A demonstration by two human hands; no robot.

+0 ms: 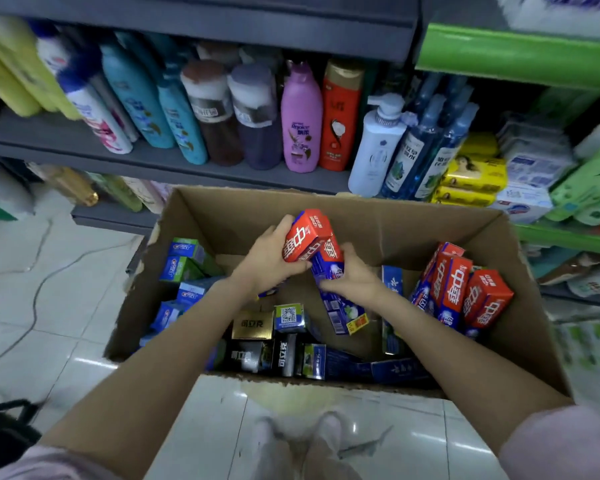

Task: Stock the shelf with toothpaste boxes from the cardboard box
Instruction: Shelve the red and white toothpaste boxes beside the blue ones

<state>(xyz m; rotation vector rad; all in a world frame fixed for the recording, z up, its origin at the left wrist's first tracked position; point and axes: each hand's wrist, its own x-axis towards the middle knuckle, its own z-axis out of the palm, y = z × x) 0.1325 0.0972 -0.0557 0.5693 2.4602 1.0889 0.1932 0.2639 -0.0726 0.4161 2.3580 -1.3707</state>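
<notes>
Head view looks down into the cardboard box (326,216) on the tiled floor, open at the top and part filled with toothpaste boxes. The left hand (267,258) grasps a red toothpaste box (307,237) held above the carton, and the right hand (354,275) curls around a second red-and-blue box (328,263) pressed against the 1st. The step in hand looks like gathering a handful before lifting out. Next the pair likely has to rise clear of the carton's far wall and travel to a shelf slot, which is not identifiable here. More red boxes (465,289) lean in the right corner; blue-green boxes (184,265) stack at the left. The grey shelf (153,157) ahead is crowded with shampoo bottles (300,119), leaving no obvious gap.
</notes>
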